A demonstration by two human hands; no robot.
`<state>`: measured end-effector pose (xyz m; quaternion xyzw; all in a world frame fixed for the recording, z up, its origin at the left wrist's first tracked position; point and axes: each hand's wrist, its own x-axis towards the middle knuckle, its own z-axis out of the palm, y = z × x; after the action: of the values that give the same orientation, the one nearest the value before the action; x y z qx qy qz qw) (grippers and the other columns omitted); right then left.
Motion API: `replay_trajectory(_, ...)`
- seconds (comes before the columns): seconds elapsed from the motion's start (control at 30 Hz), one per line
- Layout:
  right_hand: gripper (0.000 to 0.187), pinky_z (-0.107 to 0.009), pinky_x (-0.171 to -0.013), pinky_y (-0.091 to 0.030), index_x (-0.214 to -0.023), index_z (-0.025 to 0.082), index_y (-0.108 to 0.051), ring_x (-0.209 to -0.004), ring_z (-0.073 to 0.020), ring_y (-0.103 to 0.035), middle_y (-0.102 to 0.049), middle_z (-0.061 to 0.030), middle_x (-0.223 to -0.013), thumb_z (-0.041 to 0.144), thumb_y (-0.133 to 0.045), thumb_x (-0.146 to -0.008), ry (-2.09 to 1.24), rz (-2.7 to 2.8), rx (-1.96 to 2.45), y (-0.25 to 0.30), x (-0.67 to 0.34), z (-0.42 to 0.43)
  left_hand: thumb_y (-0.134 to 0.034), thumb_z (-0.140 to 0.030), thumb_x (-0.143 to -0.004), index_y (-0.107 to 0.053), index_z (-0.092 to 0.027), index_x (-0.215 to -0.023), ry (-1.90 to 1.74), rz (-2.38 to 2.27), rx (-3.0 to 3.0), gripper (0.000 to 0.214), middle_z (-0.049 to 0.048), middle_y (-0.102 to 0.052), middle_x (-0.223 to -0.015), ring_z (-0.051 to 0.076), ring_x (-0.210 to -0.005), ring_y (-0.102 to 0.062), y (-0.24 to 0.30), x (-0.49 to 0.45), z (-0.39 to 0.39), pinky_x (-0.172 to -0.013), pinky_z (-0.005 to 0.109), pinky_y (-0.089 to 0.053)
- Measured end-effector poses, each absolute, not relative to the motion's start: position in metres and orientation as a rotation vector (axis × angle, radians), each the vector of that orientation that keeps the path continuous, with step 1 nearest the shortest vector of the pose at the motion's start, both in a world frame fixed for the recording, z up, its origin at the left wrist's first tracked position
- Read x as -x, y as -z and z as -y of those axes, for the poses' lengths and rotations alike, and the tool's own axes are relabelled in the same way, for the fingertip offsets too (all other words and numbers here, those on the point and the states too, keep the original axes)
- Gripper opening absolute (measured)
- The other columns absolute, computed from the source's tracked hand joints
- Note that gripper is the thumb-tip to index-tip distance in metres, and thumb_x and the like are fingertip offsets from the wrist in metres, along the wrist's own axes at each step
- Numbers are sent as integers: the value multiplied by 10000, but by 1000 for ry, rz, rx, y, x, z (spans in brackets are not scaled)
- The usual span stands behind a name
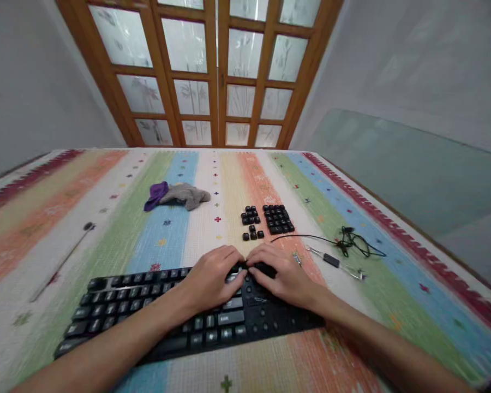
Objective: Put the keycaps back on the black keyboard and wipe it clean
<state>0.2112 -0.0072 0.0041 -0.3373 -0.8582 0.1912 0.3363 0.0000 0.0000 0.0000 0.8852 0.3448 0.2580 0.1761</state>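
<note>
A black keyboard (286, 322) lies at a slant on the striped tablecloth. Keycaps cover its left and middle parts, while bare switch posts show on its right part. My left hand (215, 275) is at the keyboard's back edge, right of the middle, fingers curled and thumb bent in. My right hand (284, 275) meets it there from the other side, with its thumb and fingers pinched together. Whatever sits between the fingertips is small, dark and mostly hidden. Behind the hands, removed keycaps (277, 219) stand in a block, and smaller groups of keycaps (251, 215) are beside it.
A wire keycap puller (331, 260) with a dark grip lies right of my hands, near a coiled black cable (354, 243). A grey and purple cloth (184, 195) lies farther back. At left is a thin stick (65, 258) with a dark round end. Glazed doors (213, 76) stand behind the table.
</note>
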Motion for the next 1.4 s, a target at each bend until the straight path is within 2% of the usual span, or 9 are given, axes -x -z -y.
replay_trajectory(0.63, 207, -354, -791, -558, -1030, 144, -664, -937, -209, -612, -657, -122, -1005, 96, -486, -936, -191, 2380, 766, -1, -208, 14, -543, -172, -855, -564, -189, -885, -647, -1034, -2473, 40, 37, -609, -873, 204, -837, -573, 0, -2, -2, -749, 337, -467)
replay_trajectory(0.9, 245, -347, -720, -528, -936, 127, -667, -822, -207, -580, -648, -111, -869, 67, -430, -940, -109, 2446, 721, -4, -205, 11, -528, -171, -853, -558, -191, -845, -652, -1028, -2486, 38, 33, -591, -842, 197, -815, -550, -2, -3, -2, -748, 333, -459)
replay_trajectory(1.17, 247, -316, -673, -494, -861, 147, -701, -767, -189, -574, -656, -88, -817, 59, -474, -907, -165, 2451, 768, 1, -206, 9, -521, -180, -871, -554, -193, -826, -569, -1047, -2610, 57, 48, -590, -860, 215, -839, -546, 0, -5, -1, -764, 353, -469)
replay_trajectory(1.4, 206, -346, -773, -506, -894, 179, -725, -847, -190, -595, -693, -61, -826, 63, -565, -836, -426, 2381, 799, -12, -209, -4, -532, -203, -882, -570, -181, -889, -616, -1064, -2613, 45, 57, -613, -866, 223, -843, -560, -1, -4, 1, -763, 366, -490)
